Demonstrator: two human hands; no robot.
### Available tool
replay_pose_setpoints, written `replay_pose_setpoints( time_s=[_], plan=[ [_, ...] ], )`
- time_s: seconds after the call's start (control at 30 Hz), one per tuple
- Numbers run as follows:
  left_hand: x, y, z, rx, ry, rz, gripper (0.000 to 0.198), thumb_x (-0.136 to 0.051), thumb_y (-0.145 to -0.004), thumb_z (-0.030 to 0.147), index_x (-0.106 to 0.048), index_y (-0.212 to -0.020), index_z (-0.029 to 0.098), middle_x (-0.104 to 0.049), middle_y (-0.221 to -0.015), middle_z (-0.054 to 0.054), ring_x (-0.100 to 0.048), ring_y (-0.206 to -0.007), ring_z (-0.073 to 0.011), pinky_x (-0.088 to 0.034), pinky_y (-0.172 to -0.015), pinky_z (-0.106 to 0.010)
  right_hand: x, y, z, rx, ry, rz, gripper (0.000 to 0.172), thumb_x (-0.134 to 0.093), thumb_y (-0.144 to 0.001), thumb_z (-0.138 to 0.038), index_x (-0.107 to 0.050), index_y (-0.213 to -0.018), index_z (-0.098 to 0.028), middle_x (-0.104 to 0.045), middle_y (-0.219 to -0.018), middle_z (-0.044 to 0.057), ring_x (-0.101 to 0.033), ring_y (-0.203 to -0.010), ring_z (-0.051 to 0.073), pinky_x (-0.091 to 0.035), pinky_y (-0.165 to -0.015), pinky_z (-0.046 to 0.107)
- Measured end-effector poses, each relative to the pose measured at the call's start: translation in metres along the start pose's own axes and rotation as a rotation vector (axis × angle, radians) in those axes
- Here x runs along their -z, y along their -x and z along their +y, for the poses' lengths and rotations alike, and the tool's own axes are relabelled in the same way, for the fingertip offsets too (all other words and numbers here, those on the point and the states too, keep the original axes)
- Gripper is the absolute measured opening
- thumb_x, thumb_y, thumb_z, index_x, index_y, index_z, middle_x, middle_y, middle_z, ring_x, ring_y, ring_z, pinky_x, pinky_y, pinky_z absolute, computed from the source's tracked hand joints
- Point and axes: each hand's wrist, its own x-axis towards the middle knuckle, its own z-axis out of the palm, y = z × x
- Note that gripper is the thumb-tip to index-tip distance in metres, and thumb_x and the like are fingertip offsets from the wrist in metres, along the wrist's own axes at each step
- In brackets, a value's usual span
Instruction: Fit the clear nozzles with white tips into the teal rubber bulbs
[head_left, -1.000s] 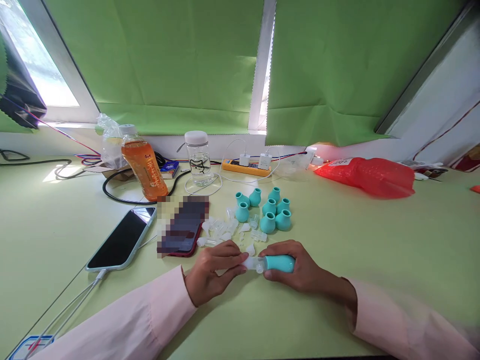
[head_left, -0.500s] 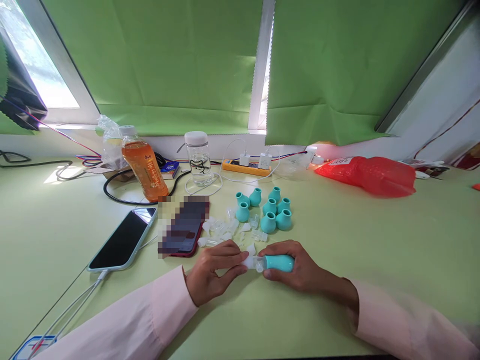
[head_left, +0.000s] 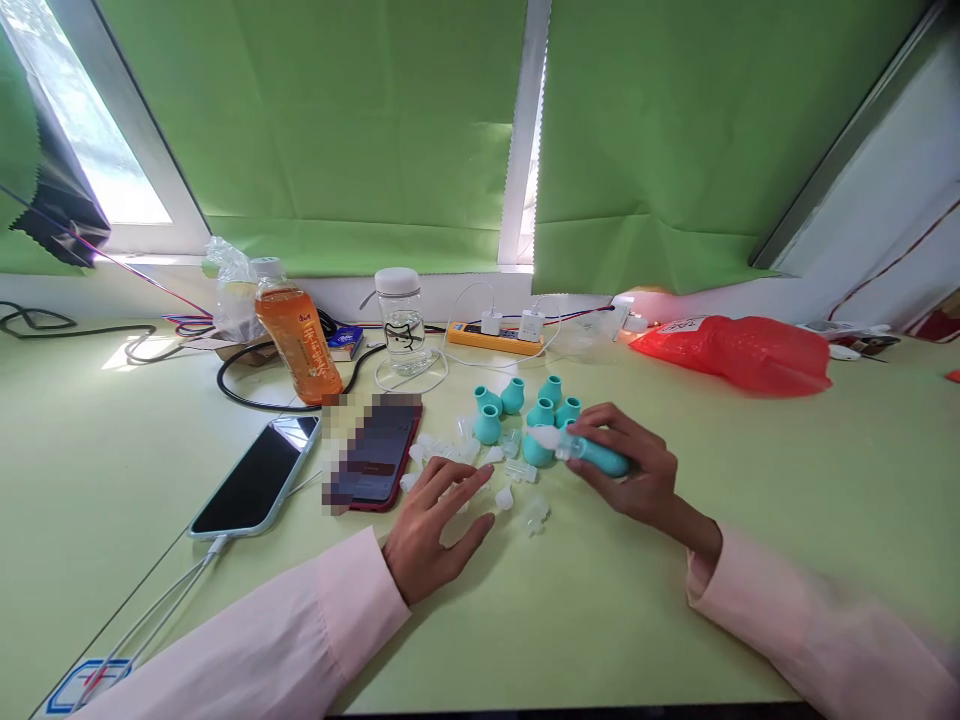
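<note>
My right hand (head_left: 628,474) grips a teal bulb with a clear tip fitted (head_left: 581,450), held just above the table beside a cluster of several teal bulbs (head_left: 525,410). My left hand (head_left: 435,522) rests on the table with its fingers stretched over a scatter of small clear plastic parts (head_left: 469,462). One clear piece (head_left: 535,514) lies loose between my two hands. Both arms wear pale pink sleeves.
Two phones lie at the left, one light-cased on a cable (head_left: 257,476), one dark red (head_left: 375,452). Behind them stand an orange drink bottle (head_left: 298,332), a clear jar (head_left: 400,322) and a yellow power strip (head_left: 495,338). A red plastic bag (head_left: 739,352) lies at the back right.
My right hand carried the assembled teal bulb up and right toward the cluster of bulbs. My left hand let go of its clear tip and now lies open over the clear parts.
</note>
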Motion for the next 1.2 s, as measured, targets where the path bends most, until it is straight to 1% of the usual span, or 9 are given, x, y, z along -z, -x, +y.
replay_pose_setpoints(
  time_s=[0.17, 0.33, 0.43, 0.6, 0.7, 0.83, 0.93, 1.07, 1.2],
  plan=[
    [-0.001, 0.000, -0.003, 0.111, -0.208, -0.198, 0.030, -0.050, -0.075, 0.020, -0.055, -0.105, 0.019, -0.050, -0.099, -0.010, -0.042, -0.088, -0.0219, -0.042, -0.072, -0.039, 0.006, -0.006, 0.030, -0.242, 0.069, 0.296, 0.018, -0.061, -0.068, -0.026, -0.058, -0.086, -0.022, -0.056, -0.080, 0.003, -0.054, -0.074, 0.017, -0.046, -0.068, 0.032],
    [-0.001, 0.002, 0.001, 0.089, -0.330, -0.398, 0.040, -0.044, -0.078, 0.021, -0.044, -0.117, 0.028, -0.036, -0.119, -0.009, -0.033, -0.101, -0.0274, -0.037, -0.079, -0.047, 0.012, -0.007, 0.064, -0.506, 0.056, 0.397, 0.026, -0.055, -0.072, -0.039, -0.057, -0.089, -0.019, -0.056, -0.082, 0.003, -0.052, -0.075, 0.015, -0.044, -0.069, 0.030],
    [-0.003, 0.003, 0.002, 0.127, -0.393, -0.416, 0.038, -0.040, -0.080, 0.019, -0.045, -0.116, 0.028, -0.034, -0.121, -0.008, -0.031, -0.104, -0.0282, -0.034, -0.080, -0.048, 0.014, -0.006, 0.077, -0.581, 0.009, 0.417, 0.032, -0.056, -0.070, -0.043, -0.058, -0.090, -0.017, -0.058, -0.083, 0.004, -0.053, -0.078, 0.016, -0.044, -0.071, 0.030],
    [-0.005, 0.003, -0.002, 0.236, -0.490, -0.362, 0.029, -0.042, -0.078, 0.021, -0.052, -0.105, 0.026, -0.037, -0.118, -0.009, -0.030, -0.105, -0.0294, -0.032, -0.077, -0.049, 0.014, -0.004, 0.087, -0.670, -0.035, 0.441, 0.037, -0.062, -0.064, -0.043, -0.059, -0.089, -0.016, -0.061, -0.081, 0.005, -0.056, -0.073, 0.016, -0.046, -0.070, 0.031],
    [-0.005, 0.002, -0.005, 0.266, -0.503, -0.358, 0.023, -0.042, -0.079, 0.024, -0.055, -0.098, 0.026, -0.038, -0.115, -0.008, -0.031, -0.104, -0.0290, -0.031, -0.076, -0.048, 0.012, 0.000, 0.095, -0.694, -0.056, 0.404, 0.038, -0.064, -0.062, -0.042, -0.057, -0.088, -0.016, -0.061, -0.081, 0.005, -0.058, -0.072, 0.017, -0.048, -0.069, 0.032],
    [-0.006, 0.001, -0.007, 0.280, -0.488, -0.364, 0.020, -0.040, -0.081, 0.025, -0.056, -0.094, 0.025, -0.039, -0.114, -0.008, -0.031, -0.104, -0.0280, -0.031, -0.076, -0.047, 0.008, 0.009, 0.107, -0.757, 0.025, 0.227, 0.034, -0.063, -0.062, -0.039, -0.056, -0.086, -0.016, -0.062, -0.081, 0.006, -0.059, -0.069, 0.018, -0.048, -0.066, 0.033],
    [-0.006, 0.001, -0.008, 0.291, -0.471, -0.354, 0.017, -0.040, -0.081, 0.025, -0.056, -0.087, 0.023, -0.040, -0.112, -0.007, -0.031, -0.104, -0.0275, -0.031, -0.076, -0.047, 0.007, 0.013, 0.113, -0.742, 0.104, 0.127, 0.029, -0.061, -0.062, -0.036, -0.055, -0.082, -0.015, -0.061, -0.080, 0.006, -0.059, -0.071, 0.018, -0.047, -0.069, 0.033],
    [-0.006, 0.001, -0.007, 0.299, -0.448, -0.347, 0.015, -0.041, -0.081, 0.025, -0.056, -0.081, 0.021, -0.041, -0.112, -0.007, -0.031, -0.103, -0.0271, -0.031, -0.076, -0.046, 0.005, 0.015, 0.113, -0.722, 0.198, 0.076, 0.026, -0.059, -0.063, -0.032, -0.053, -0.083, -0.017, -0.062, -0.083, 0.005, -0.058, -0.074, 0.018, -0.045, -0.073, 0.034],
    [-0.006, 0.001, -0.008, 0.296, -0.421, -0.334, 0.014, -0.042, -0.081, 0.024, -0.055, -0.079, 0.020, -0.043, -0.110, -0.007, -0.032, -0.103, -0.0267, -0.031, -0.076, -0.046, 0.002, 0.016, 0.112, -0.721, 0.261, 0.066, 0.031, -0.057, -0.063, -0.031, -0.049, -0.090, -0.019, -0.062, -0.087, 0.005, -0.057, -0.079, 0.019, -0.043, -0.075, 0.035]
  ],
)
